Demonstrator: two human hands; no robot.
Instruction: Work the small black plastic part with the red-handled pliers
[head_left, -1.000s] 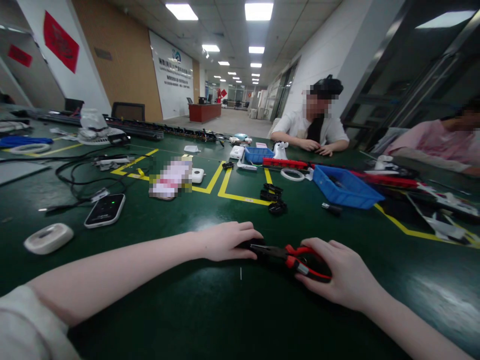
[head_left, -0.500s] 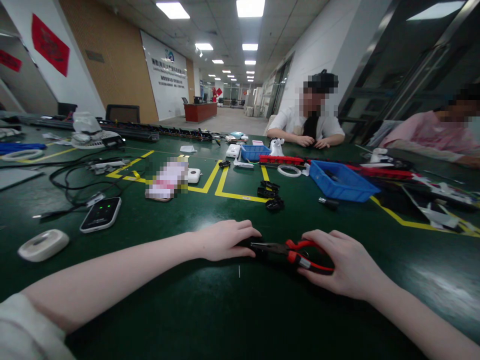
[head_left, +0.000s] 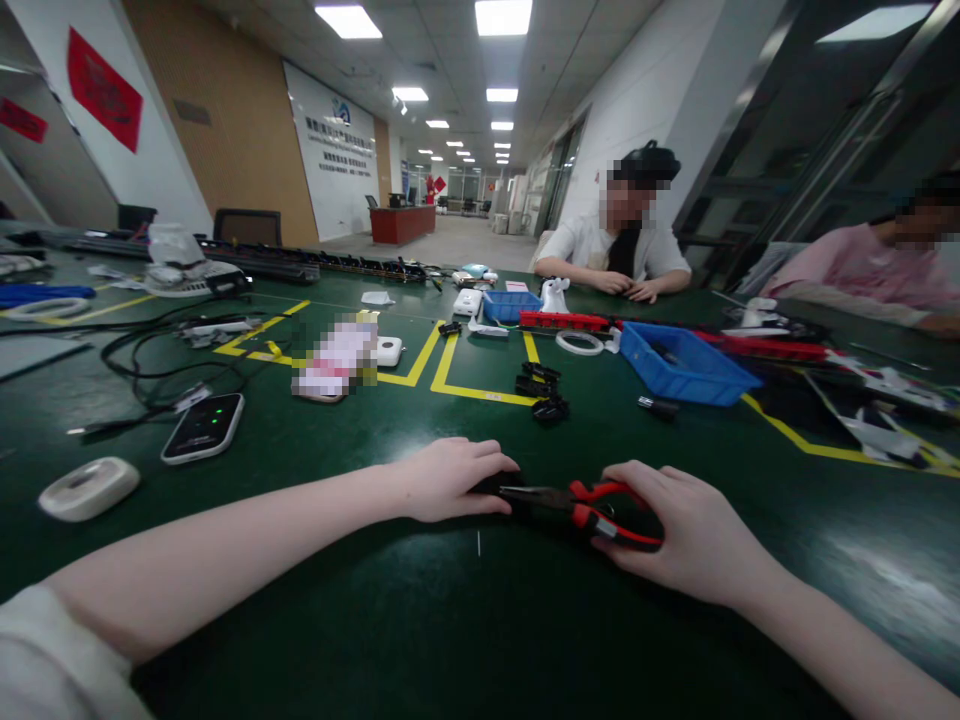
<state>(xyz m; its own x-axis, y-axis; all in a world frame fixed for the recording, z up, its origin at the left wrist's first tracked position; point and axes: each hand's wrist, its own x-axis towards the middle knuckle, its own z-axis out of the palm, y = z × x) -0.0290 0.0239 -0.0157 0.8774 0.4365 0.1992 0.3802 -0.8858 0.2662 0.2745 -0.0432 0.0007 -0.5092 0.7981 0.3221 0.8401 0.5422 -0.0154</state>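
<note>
Red-and-black needle-nose pliers (head_left: 581, 503) lie across my right hand (head_left: 686, 530), its fingers wrapped round the handles. Their jaws point left and reach a small black part (head_left: 491, 484) between the thumb and fingers of my left hand (head_left: 457, 480). Most of that part is hidden by the fingers, and I cannot make out its exact kind or whether the jaws grip it. A thin white sliver (head_left: 478, 543) rests on the green table (head_left: 420, 630) just below the left hand. Beyond the pliers sit several black parts (head_left: 540, 385) in a cluster.
A blue bin (head_left: 686, 365) stands at the right, a small black piece (head_left: 658, 407) before it. To the left lie a phone (head_left: 337, 358), a black-and-white device (head_left: 203, 428), a white rounded object (head_left: 88, 489) and dark cables (head_left: 142, 370). Across the table sits a person (head_left: 619, 255).
The pliers and my right hand have shifted very slightly to the left. My left hand keeps its hold on the black part, almost unmoved.
</note>
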